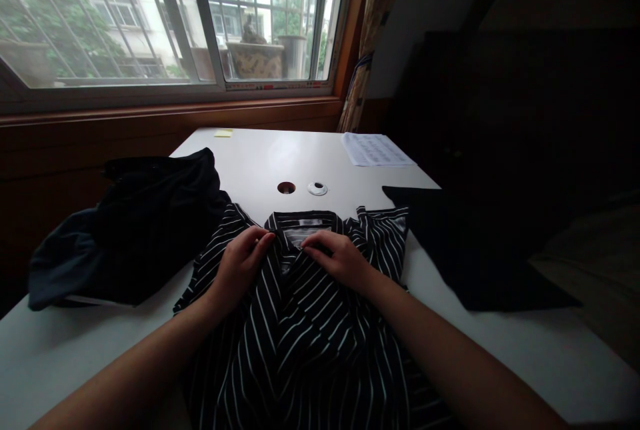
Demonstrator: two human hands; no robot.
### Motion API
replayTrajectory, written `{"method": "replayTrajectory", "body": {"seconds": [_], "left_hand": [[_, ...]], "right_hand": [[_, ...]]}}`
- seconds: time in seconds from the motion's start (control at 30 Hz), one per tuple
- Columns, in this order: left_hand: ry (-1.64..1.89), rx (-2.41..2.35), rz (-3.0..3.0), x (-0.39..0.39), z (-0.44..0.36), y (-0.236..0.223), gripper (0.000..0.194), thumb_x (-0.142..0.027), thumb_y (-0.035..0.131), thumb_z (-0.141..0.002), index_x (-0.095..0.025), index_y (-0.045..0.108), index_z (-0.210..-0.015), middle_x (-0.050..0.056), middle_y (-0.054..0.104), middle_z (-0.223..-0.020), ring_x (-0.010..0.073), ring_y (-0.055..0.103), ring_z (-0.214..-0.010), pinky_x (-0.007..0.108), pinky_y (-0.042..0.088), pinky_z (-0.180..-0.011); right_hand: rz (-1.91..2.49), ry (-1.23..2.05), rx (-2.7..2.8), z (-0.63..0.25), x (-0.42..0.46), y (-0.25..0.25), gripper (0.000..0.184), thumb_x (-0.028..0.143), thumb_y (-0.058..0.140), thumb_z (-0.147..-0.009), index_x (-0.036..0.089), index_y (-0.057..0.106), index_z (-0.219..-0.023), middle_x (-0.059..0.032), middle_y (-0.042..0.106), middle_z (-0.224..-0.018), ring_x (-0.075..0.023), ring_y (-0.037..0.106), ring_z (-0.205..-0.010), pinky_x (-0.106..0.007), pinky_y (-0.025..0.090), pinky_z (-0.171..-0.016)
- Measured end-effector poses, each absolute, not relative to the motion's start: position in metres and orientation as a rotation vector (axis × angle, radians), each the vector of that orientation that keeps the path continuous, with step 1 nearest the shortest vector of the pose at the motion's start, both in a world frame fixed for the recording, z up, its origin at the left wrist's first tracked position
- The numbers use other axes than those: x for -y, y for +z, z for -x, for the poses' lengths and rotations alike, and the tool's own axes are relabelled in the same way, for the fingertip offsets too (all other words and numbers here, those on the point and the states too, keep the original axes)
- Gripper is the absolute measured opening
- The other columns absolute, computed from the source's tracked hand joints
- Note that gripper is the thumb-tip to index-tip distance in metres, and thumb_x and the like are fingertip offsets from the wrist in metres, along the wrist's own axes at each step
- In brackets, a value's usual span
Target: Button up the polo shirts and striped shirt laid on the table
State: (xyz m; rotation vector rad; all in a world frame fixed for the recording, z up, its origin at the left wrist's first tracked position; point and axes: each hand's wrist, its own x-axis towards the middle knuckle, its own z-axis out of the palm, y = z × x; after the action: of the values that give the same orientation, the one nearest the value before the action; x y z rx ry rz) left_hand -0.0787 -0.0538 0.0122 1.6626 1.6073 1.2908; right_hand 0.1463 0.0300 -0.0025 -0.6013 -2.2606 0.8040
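Note:
A black shirt with white stripes point(310, 330) lies front side up on the white table, its collar pointing away from me. My left hand point(243, 258) pinches the left edge of the collar opening between thumb and fingers. On the other side of the neck opening, my right hand point(337, 257) is closed on the right collar edge. Between the hands a pale label shows inside the collar. Creases run across the shirt's front, and its short sleeves spread out to both sides.
Dark clothes point(150, 230) are heaped on the table's left side. A flat dark cloth point(480, 250) hangs over the right edge. Printed papers point(377, 150) and a yellow note point(223, 133) lie at the back of the white table point(250, 163), behind two round holes. A barred window is beyond.

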Motion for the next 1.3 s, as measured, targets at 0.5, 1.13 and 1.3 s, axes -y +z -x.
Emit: {"method": "replayTrajectory", "body": {"seconds": [0.5, 1.13, 1.3], "left_hand": [[1.589, -1.647, -1.644, 0.055, 0.078, 0.014, 0.015, -0.032, 0.060, -0.093, -0.020, 0.063, -0.100, 0.005, 0.058, -0.099, 0.0162, 0.059, -0.081, 0.028, 0.051, -0.071], [0.630, -1.457, -2.314, 0.065, 0.063, 0.008, 0.029, -0.047, 0.056, -0.092, -0.020, 0.051, -0.084, 0.000, 0.058, -0.079, 0.0151, 0.053, -0.062, 0.026, 0.036, -0.055], [0.671, -1.392, -2.318, 0.064, 0.065, 0.004, 0.005, -0.025, 0.054, -0.091, -0.020, 0.051, -0.090, 0.000, 0.058, -0.082, 0.0162, 0.054, -0.070, 0.027, 0.040, -0.063]], "right_hand": [[0.821, 0.962, 2.037, -0.151, -0.038, -0.003, 0.015, 0.035, 0.058, -0.093, 0.024, 0.068, -0.092, -0.0006, 0.070, -0.086, -0.0181, 0.065, -0.082, -0.031, 0.050, -0.076], [0.904, 0.995, 1.742, -0.152, -0.040, 0.002, 0.021, 0.044, 0.064, -0.088, 0.024, 0.069, -0.088, -0.0011, 0.070, -0.084, -0.0194, 0.064, -0.080, -0.033, 0.052, -0.076], [0.910, 0.962, 1.750, -0.152, -0.038, 0.003, 0.020, 0.043, 0.063, -0.089, 0.024, 0.069, -0.089, -0.0018, 0.071, -0.087, -0.0196, 0.065, -0.081, -0.033, 0.051, -0.076]]}}
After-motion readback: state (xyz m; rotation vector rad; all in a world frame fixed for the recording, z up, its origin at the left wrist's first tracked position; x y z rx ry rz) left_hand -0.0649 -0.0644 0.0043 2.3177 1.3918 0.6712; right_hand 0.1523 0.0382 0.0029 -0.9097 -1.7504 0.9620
